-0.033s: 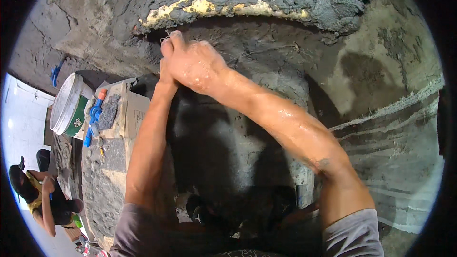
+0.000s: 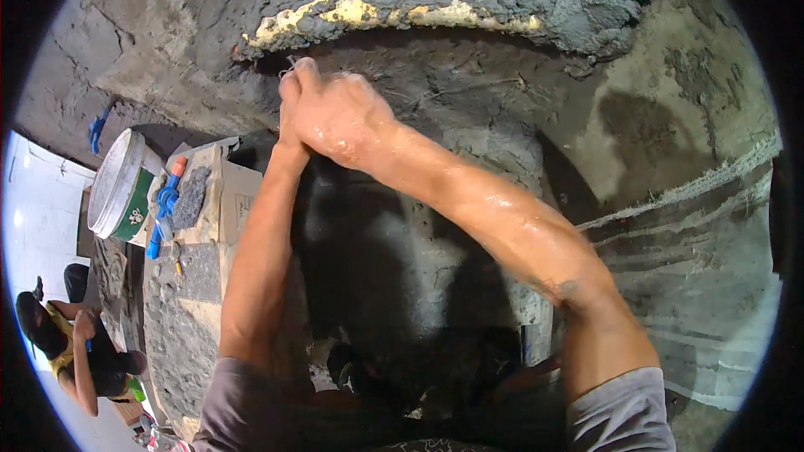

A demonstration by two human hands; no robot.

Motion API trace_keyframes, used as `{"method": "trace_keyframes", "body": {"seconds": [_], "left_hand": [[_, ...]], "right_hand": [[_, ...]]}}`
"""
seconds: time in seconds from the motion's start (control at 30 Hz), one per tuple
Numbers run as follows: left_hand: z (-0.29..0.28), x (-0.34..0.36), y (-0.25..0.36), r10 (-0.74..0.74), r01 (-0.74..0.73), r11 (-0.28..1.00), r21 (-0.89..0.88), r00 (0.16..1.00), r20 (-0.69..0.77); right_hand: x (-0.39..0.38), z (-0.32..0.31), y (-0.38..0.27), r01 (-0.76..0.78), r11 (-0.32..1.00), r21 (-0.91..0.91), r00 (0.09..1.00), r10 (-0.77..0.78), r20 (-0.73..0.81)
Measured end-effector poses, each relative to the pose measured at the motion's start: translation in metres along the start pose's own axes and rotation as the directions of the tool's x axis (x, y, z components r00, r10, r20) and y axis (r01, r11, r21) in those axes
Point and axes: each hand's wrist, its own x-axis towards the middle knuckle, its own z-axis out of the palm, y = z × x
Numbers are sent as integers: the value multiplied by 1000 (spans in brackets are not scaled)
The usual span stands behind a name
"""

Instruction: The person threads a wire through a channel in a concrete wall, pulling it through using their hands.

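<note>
Reaching up together, the right hand (image 2: 339, 117) lies over the left hand (image 2: 289, 96), fingers closed on thin wire (image 2: 289, 63) — just beneath the mortar ledge (image 2: 402, 12). Whether the left hand grips it, I cannot tell — the ledge runs crosswise directly above both.

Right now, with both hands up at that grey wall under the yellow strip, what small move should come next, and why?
Probably press the right hand a little rightward along the wet grey mortar: the yellow foam strip runs on that way, and the left hand steadies beneath.
</note>
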Motion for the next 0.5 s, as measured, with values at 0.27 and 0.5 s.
{"method": "trace_keyframes", "body": {"seconds": [0.27, 0.5], "left_hand": [[17, -21, 16, 125, -157, 958, 242, 982, 139], [25, 2, -56, -318, 271, 630, -728, 945, 77]], "right_hand": [[5, 20, -31, -55, 990, -128, 998, 56, 1], [9, 54, -51, 167, 986, 18, 974, -168, 151]]}}
